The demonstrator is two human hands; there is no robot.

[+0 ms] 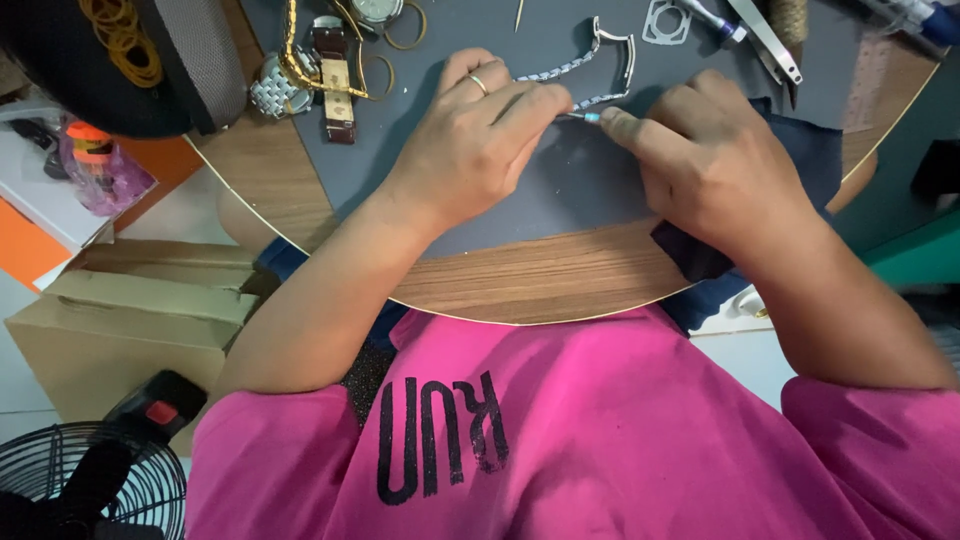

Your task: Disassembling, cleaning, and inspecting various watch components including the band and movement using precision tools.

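Observation:
My left hand (478,140) rests on the grey mat (560,190) and pinches one end of a silver metal watch bracelet (600,62), which curves away behind my fingers. My right hand (710,165) holds a thin tool with a light blue tip (588,117). The tip meets the bracelet right at my left fingertips. A ring sits on one left finger. A dark blue cloth (800,160) lies under my right hand.
A round wooden table (540,280) carries the mat. At the back lie several watches (280,90), a brown strap (336,90), tweezers (768,40) and a small metal frame (664,22). Cardboard boxes (130,320) and a black fan (90,490) stand at my left.

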